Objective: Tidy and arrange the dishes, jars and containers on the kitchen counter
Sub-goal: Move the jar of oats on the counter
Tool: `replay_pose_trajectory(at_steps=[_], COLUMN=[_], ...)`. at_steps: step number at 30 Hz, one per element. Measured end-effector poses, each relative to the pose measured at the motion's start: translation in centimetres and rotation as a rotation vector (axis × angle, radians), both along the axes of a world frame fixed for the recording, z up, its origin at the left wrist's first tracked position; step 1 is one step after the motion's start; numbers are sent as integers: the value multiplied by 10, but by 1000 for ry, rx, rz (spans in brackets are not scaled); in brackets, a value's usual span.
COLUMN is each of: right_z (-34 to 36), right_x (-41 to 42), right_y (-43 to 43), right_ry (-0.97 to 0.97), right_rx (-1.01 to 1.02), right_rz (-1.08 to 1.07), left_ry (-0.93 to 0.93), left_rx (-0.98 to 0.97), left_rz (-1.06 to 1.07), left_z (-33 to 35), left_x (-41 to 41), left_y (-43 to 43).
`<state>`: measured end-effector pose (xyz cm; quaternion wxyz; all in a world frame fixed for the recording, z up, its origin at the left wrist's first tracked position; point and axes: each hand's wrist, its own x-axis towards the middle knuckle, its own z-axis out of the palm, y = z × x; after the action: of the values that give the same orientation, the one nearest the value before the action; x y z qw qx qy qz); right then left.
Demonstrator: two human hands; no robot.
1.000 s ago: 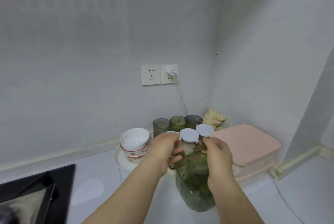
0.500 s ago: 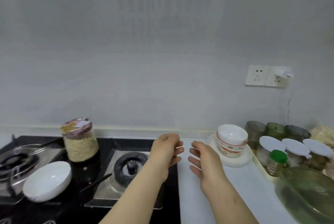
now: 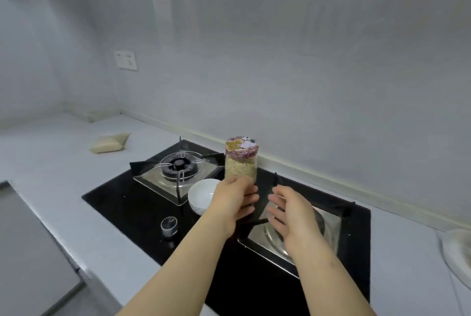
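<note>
A clear jar (image 3: 241, 162) of pale grain with a cartoon-printed lid stands upright over the middle of the black gas hob (image 3: 132, 203). My left hand (image 3: 235, 199) grips the jar's lower part, fingers curled round it. My right hand (image 3: 289, 210) hovers just right of the jar with fingers straight and spread, holding nothing. A white bowl (image 3: 202, 194) sits on the hob immediately left of my left hand.
The left burner (image 3: 179, 166) and right burner (image 3: 328, 226) flank the jar, with a round knob (image 3: 169, 226) in front. A pale packet (image 3: 109, 142) lies on the grey counter at back left. A white plate's rim (image 3: 458, 252) shows at the far right.
The view has swung left from the counter corner to the hob. My left hand has taken hold of the grain jar; both hands were empty half a second ago.
</note>
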<state>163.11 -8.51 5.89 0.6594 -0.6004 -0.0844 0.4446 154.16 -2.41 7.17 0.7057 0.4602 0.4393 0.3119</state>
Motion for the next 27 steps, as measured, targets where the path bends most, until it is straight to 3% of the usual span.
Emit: replay_pose_trajectory(at_steps=[12, 27], right_z=[-1, -12], right_x=[-99, -213], right_y=[135, 297], right_ry=[-84, 25], right_rx=[-7, -39], right_rz=[109, 108], left_ry=[9, 52], left_rx=[55, 12], left_rz=[47, 111], left_z=[-4, -10], left_x=[-103, -216], left_y=[132, 293])
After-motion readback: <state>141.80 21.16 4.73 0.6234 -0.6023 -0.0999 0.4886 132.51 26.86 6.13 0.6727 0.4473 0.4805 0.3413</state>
